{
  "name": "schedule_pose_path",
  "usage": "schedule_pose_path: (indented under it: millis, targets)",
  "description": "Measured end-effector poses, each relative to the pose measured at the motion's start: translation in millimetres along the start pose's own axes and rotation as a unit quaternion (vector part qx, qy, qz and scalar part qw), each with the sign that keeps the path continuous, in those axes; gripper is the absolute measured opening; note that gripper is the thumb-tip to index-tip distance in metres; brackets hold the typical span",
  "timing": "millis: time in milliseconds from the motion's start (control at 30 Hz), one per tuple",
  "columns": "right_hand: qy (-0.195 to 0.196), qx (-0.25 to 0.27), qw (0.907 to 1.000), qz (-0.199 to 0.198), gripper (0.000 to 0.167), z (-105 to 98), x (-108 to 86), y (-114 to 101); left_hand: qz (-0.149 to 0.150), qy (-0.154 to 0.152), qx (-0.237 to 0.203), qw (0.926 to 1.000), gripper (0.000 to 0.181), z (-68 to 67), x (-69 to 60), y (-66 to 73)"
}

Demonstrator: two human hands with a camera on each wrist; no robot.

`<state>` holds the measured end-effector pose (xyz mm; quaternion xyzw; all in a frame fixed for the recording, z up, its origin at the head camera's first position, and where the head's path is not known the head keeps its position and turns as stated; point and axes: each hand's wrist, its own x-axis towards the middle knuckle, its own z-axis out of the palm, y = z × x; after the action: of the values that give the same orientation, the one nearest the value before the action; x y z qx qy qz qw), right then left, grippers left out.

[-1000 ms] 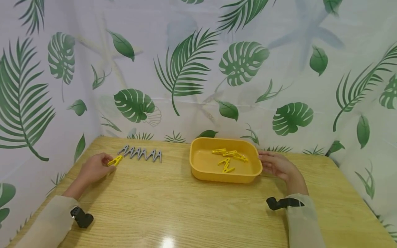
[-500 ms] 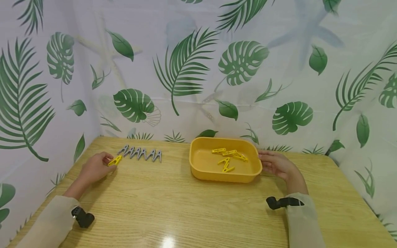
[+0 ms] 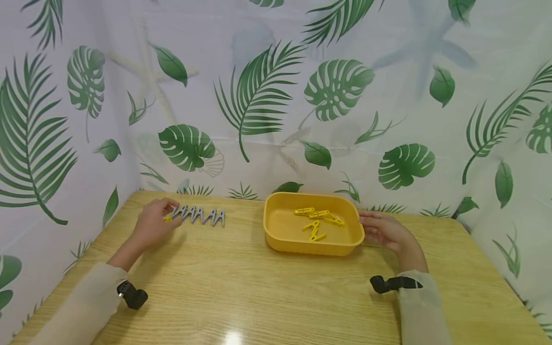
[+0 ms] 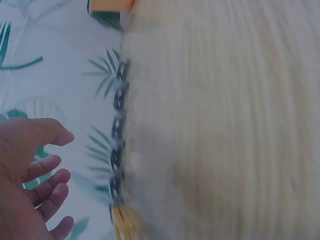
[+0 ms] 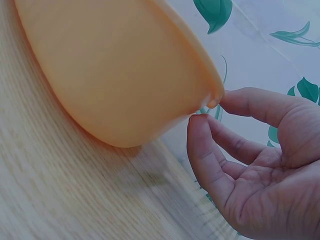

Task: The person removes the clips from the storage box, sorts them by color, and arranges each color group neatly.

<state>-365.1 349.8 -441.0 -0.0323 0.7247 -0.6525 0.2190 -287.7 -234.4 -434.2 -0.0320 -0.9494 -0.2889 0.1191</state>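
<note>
A row of grey clothespins stands on the table at the left, with a yellow clothespin at its left end, partly covered by the left hand. In the left wrist view that hand has its fingers spread and relaxed, apart from the grey pins and the yellow one. The right hand is at the right end of a yellow basin. In the right wrist view its thumb and a finger pinch the basin's rim.
Several yellow clothespins lie inside the basin. The wooden table meets a leaf-patterned cloth along its back edge and at the left side.
The left hand has let go of the yellow clothespin and moved right and slightly toward the back, over the left end of the row. The right hand and basin have stayed in place.
</note>
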Motion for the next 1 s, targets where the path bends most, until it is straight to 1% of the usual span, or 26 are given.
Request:
schedule_pose_path:
  millis: [133,200,333,467,633,733,867,1000]
  targets:
    - [0.0,0.005,1.0,-0.001,0.046,-0.1,-0.7,-0.4,0.038,0.009,-0.025,0.9989,0.038,12.4,11.2,23.2]
    - [0.0,0.008,1.0,-0.001,0.044,-0.2,-1.0,-0.7,0.056,0.01,-0.033,0.9978,0.037,19.7,16.7,37.7]
    - [-0.002,0.015,0.9999,-0.002,0.042,-0.1,-1.9,-1.3,0.088,0.006,-0.051,0.9948,0.035,34.1,27.9,72.1]
    - [-0.003,0.017,0.9998,-0.002,0.048,0.6,-2.3,-1.7,0.117,0.0,-0.071,0.9906,0.034,51.8,39.1,107.5]
    - [0.0,0.01,0.9999,-0.002,0.059,0.4,-3.7,-0.3,0.141,-0.027,-0.08,0.9864,0.033,80.8,48.8,149.9]
    - [0.003,0.002,1.0,-0.003,0.062,0.9,-4.7,-0.3,0.169,-0.037,-0.072,0.9823,0.032,98.1,51.4,171.2]
    - [0.001,-0.006,1.0,-0.006,0.062,2.7,-4.8,-1.5,0.199,-0.055,-0.061,0.9765,0.032,118.5,53.8,191.7]
    - [0.003,-0.003,1.0,-0.007,0.06,2.5,-5.5,-0.9,0.205,-0.1,-0.057,0.972,0.035,136.3,56.5,207.0]
